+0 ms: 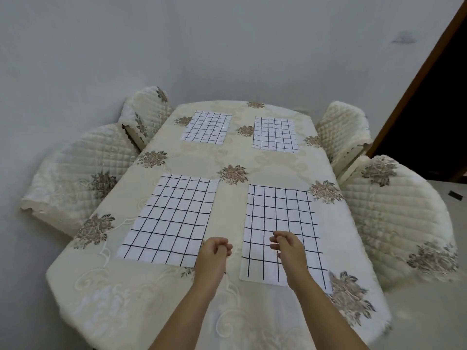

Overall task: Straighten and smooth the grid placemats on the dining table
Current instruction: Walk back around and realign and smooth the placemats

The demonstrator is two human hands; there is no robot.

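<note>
Placemats: four flat rectangular cloths, white with a thin black grid; near left placemat (169, 221), near right placemat (278, 210), far left placemat (207, 127), far right placemat (275, 135).
Lie of the mats: in two pairs, all flat on the table; the near left one sits slightly askew to its neighbour, and faint ripples show on the far pair.
Tablecloth (235, 152): cream, soft sheen, pale scrollwork and brown-grey flower motifs, draped over a table with cut corners.
Chairs: four, two along each long side, in puffy cream quilted covers (83, 173) with the same flowers.
Room: plain pale wall (177, 46) behind; dark doorway (434, 109) with a brown frame at the right.
Left hand (214, 251): above the gap between the near mats, just beside the near left mat's right corner; fingers curled in toward the palm, holding nothing.
Right hand (285, 246): over the near half of the near right placemat; fingers loosely curled, a small gap to the thumb, holding nothing; whether it touches the cloth is unclear.
</note>
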